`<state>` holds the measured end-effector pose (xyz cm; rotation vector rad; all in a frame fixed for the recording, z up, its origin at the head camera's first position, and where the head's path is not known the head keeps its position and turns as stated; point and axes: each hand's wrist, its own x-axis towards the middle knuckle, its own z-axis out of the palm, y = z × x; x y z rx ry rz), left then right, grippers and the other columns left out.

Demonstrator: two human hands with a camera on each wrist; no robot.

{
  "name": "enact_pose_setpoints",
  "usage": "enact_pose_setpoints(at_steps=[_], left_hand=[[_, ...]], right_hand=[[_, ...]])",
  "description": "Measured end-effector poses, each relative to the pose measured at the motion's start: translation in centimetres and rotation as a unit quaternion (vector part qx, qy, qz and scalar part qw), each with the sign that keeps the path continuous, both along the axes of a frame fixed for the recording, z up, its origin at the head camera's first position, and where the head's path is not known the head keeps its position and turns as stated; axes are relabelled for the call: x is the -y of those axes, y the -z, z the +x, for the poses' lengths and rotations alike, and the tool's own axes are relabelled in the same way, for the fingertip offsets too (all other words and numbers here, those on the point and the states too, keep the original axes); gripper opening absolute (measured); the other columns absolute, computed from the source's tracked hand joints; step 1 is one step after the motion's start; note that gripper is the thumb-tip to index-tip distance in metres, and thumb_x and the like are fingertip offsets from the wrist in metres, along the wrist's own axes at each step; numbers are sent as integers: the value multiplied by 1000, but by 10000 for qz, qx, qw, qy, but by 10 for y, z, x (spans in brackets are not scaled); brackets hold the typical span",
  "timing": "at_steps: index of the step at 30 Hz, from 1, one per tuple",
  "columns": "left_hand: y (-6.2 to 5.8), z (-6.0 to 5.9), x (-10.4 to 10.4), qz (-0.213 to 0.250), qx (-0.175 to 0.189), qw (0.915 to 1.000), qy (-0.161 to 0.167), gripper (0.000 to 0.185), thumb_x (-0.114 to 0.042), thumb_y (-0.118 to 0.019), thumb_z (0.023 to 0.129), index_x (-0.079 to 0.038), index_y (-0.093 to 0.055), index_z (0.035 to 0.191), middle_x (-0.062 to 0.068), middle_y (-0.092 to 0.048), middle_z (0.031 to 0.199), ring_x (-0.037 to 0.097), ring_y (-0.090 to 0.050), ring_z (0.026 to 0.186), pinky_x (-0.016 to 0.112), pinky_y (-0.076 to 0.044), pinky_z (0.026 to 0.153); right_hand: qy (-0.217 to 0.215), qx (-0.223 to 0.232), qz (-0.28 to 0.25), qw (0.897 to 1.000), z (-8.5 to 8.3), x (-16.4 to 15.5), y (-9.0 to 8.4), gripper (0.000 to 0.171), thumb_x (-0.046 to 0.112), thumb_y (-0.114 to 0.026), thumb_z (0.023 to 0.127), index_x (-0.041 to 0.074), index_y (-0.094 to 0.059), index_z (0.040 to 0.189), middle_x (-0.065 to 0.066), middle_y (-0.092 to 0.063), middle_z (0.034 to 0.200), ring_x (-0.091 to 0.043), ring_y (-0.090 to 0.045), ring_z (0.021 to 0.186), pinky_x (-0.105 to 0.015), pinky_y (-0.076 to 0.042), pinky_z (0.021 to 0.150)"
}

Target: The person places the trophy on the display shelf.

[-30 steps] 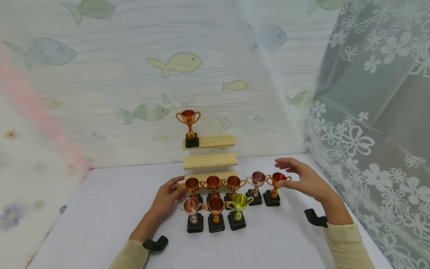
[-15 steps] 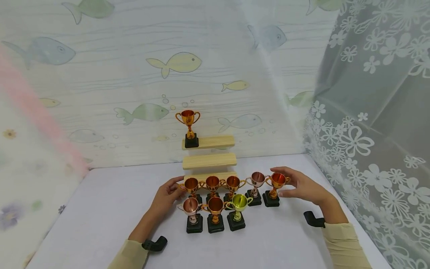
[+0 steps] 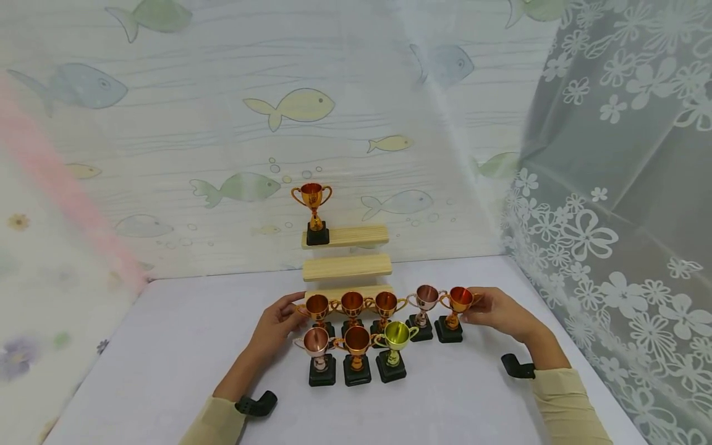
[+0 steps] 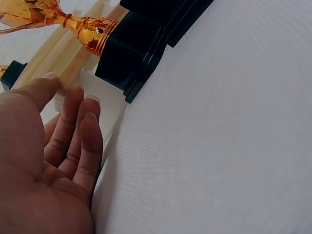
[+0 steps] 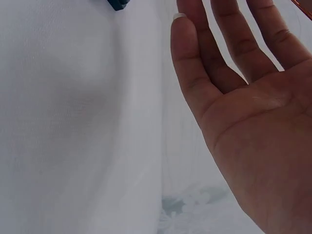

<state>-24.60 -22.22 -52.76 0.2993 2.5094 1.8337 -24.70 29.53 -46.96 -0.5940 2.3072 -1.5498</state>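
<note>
In the head view my right hand (image 3: 497, 312) pinches the handle side of the orange-gold trophy (image 3: 459, 301) at the right end. Its contact is partly hidden; the right wrist view shows the other fingers (image 5: 192, 63) fairly straight. Beside it stands a rose-coloured trophy (image 3: 426, 298). My left hand (image 3: 275, 324) rests by the left end of the stepped wooden shelf (image 3: 347, 267), next to the leftmost gold trophy (image 3: 318, 307). Its fingers (image 4: 90, 141) are loosely curled at the shelf's edge; whether they touch it is unclear.
A gold trophy (image 3: 311, 196) stands on the shelf's top step. In front of the shelf stand two more gold trophies, with a rose trophy (image 3: 316, 341), a copper one (image 3: 356, 341) and a lime-yellow one (image 3: 396, 335) nearest me. A fish-print curtain hangs behind.
My right hand has lowered, and its spread fingers have drawn together at the rightmost trophy. The left hand and all the trophies have stayed put.
</note>
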Motion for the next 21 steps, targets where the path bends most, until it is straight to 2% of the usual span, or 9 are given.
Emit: enact_pose_setpoints(at_steps=[7,14,21], left_hand=[[1,0,0,43,-35,10000,75,48,-20,-68,106,-7,-55,151,17,-75,104,25,-70,88,30,-59,76],[-1,1,0,8,-63,10000,50,48,-20,-68,106,-8,-56,151,16,-75,103,23,-70,86,30,-59,76],[0,1,0,-48,-71,10000,-26,48,-20,-68,106,-7,-56,151,12,-75,100,19,-70,85,29,-59,76]], right_hand=[[182,75,42,9998,0,0,1,43,9,-77,97,-6,-64,136,-31,-68,128,-18,-73,111,-26,-57,93],[284,64,61,9996,1,3,4,47,10,-78,97,-9,-63,137,-24,-72,125,-16,-73,110,-27,-57,92],[267,134,-63,9995,3,6,6,49,5,-77,95,-15,-60,136,-30,-70,125,-19,-73,111,-26,-57,93]])
